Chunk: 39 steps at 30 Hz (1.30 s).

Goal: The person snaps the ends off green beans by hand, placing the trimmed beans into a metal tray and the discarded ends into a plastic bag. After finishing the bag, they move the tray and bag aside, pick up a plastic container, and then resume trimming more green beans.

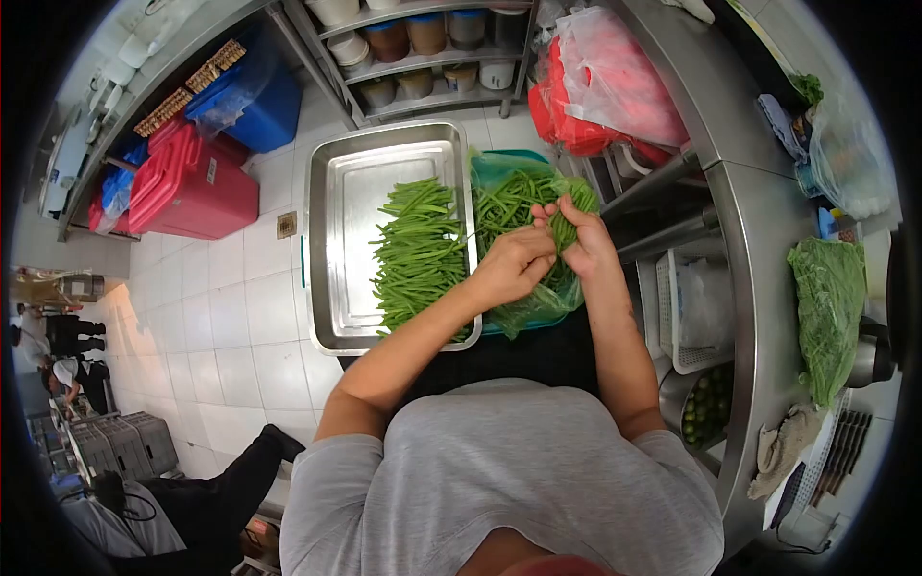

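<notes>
My right hand [588,242] is closed around a few green beans [564,228] above an open plastic bag. My left hand [519,261] is beside it, fingers curled in a pinch against those beans; its fingertips are partly hidden. Under both hands, the green plastic bag [519,317] holds a heap of loose green beans [504,204] and rests in a teal container [523,156]. To the left, a steel tray [336,230] carries a neat row of green beans [418,254] along its right side.
A steel counter [759,221] runs along the right, with a bag of greens [828,307] on it. Red bags [605,86] stand at the back right. Shelves [423,58] with tubs are ahead. Pink [197,182] and blue bins [254,101] stand left. Another person's leg [226,470] extends at lower left.
</notes>
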Available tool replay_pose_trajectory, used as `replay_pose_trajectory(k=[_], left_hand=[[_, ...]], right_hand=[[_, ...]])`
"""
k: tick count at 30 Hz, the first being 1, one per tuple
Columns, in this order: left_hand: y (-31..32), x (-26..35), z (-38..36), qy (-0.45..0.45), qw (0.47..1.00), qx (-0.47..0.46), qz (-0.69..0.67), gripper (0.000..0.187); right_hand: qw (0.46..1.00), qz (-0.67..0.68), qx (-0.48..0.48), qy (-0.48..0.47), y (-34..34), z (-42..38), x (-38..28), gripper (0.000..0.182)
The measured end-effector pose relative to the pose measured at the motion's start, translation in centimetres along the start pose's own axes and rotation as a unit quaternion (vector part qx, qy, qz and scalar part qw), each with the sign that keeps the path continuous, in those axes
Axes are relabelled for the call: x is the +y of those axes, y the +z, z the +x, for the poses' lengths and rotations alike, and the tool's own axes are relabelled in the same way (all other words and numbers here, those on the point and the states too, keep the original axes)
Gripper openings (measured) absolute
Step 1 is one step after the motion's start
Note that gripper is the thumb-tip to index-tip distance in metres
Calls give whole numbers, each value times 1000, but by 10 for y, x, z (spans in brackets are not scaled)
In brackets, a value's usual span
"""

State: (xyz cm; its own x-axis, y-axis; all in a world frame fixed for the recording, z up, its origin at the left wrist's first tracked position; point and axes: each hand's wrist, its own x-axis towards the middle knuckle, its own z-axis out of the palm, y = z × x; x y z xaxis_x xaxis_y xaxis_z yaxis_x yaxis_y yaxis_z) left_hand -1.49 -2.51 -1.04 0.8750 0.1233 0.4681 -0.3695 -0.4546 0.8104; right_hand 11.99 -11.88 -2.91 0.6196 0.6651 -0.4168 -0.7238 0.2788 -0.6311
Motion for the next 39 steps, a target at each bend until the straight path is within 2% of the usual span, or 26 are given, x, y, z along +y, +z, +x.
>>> replay_pose_trajectory(k=[1,4,5,7,8,10,16,19,22,25,28,31,32,35,36,39], left_hand=[[-3,0,-3,-22,997,-58,-45,4],[-2,2,-7,-67,993,-88,-41,5],[-3,-7,-6,-73,995,-32,57,7],[-5,-19,-5,-104,980,-9,172,9],[-3,-23,-6,-86,974,2,209,8],[1,-26,-6,-49,957,30,283,8],[4,-11,2,-76,944,135,293,17],[6,4,12,-30,954,119,273,17],[10,-8,16,-26,933,132,333,14],[5,-8,17,11,930,96,355,9],[12,-18,19,-68,944,134,294,9],[10,-31,22,-192,927,239,216,16],[5,-38,20,-266,913,243,193,20],[-5,-46,6,-264,919,228,185,20],[-7,-41,1,-270,932,183,160,18],[-6,-25,-7,-280,956,90,-1,17]], right_hand=[[1000,-15,0,7,2,-1,0,18],[999,-31,-33,-20,6,-1,-8,20],[996,-53,-49,-42,10,-3,-9,22],[988,-97,-76,-89,17,-9,-14,26],[987,-82,-72,-115,19,-8,-11,33],[987,-83,-44,-128,21,-8,-10,34],[982,-111,12,-149,17,-2,-8,34],[980,-116,26,-160,20,0,-2,34],[979,-104,19,-174,27,-2,4,34],[978,-119,1,-172,28,-4,2,31],[977,-124,-4,-174,31,-8,8,26],[974,-99,-4,-205,34,-9,20,26],[976,-76,2,-205,34,-11,20,28],[981,-41,-17,-190,31,-10,12,30],[981,-39,-21,-188,27,-7,10,31],[979,-28,-27,-200,23,-2,13,31]])
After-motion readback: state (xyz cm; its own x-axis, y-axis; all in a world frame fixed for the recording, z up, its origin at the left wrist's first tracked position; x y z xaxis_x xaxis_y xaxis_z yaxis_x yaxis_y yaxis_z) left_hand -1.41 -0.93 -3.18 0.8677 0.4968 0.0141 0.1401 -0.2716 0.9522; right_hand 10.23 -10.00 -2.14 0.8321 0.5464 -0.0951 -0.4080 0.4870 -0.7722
